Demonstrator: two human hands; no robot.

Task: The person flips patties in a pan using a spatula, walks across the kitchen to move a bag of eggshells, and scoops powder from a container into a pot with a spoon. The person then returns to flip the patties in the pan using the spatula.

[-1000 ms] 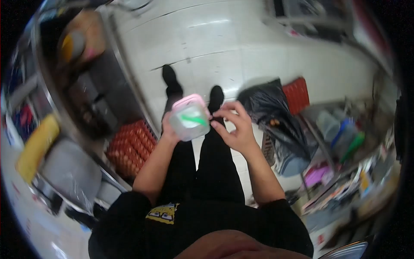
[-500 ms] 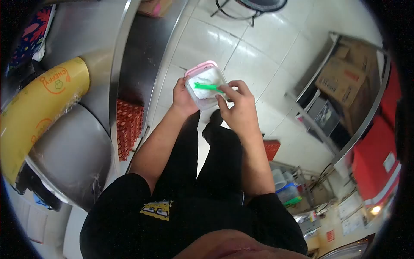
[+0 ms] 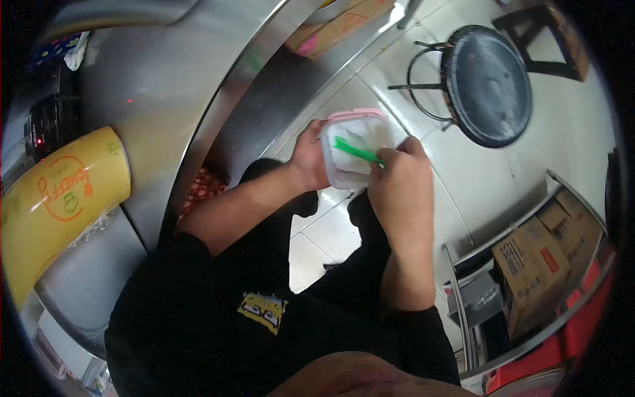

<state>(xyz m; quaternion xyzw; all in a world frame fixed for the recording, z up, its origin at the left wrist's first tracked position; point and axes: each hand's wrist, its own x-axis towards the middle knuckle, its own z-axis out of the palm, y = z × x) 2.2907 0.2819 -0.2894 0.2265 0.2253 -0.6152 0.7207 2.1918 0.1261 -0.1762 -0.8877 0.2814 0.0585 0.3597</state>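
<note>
My left hand (image 3: pixel 311 157) is closed around the left side of a small clear plastic container (image 3: pixel 347 180) with a pink rim or lid edge (image 3: pixel 357 112) at its far side. White powder (image 3: pixel 372 132) fills part of it. Between the fingers of my right hand (image 3: pixel 402 173) is a slim green plastic spoon (image 3: pixel 356 151), its other end lying over the powder. The container is held above the floor, in front of my knees. My right fingers hide the near end of the spoon.
On my left runs a steel counter (image 3: pixel 155 73) bearing a yellow printed roll (image 3: pixel 73 192). A round black stool (image 3: pixel 489 86) stands ahead right. Cardboard boxes (image 3: pixel 532 264) fill a metal-framed rack at lower right. A box (image 3: pixel 344 28) sits on the lower shelf.
My view has turned and my knees are more bent. The container appears further right and lower, the stool shows fully, and my right hand has turned over the spoon, which tilts more.
</note>
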